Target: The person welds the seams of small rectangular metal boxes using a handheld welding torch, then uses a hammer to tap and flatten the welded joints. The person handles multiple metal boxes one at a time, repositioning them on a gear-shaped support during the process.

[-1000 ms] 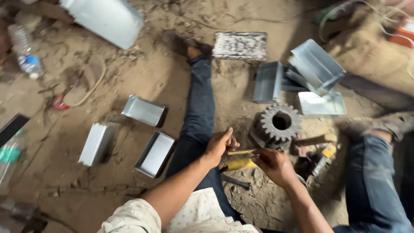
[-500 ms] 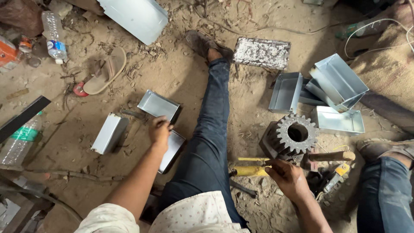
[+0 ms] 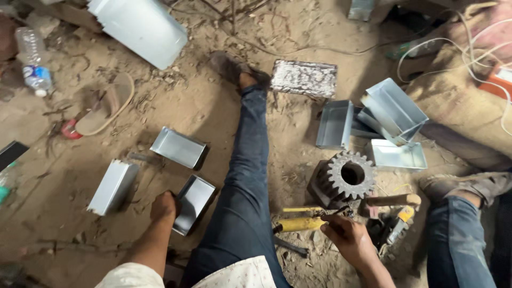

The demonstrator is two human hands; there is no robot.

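A person sits on a sandy floor among open sheet-metal trays, one hand on a tray and the other at a yellow-handled tool.

The shallow metal tray (image 3: 193, 204) beside the left thigh lies open side up with nothing visible in it; two similar trays (image 3: 178, 148) and (image 3: 112, 186) lie near it. The left hand (image 3: 164, 207) reaches down with its fingers curled over the tray's near edge, gripping it. The right hand (image 3: 346, 238) rests low by the right knee, fingers loosely bent and touching the yellow-handled tool (image 3: 298, 224) on the ground, just below a large steel gear (image 3: 349, 175). More trays (image 3: 392, 111) are stacked beyond the gear.
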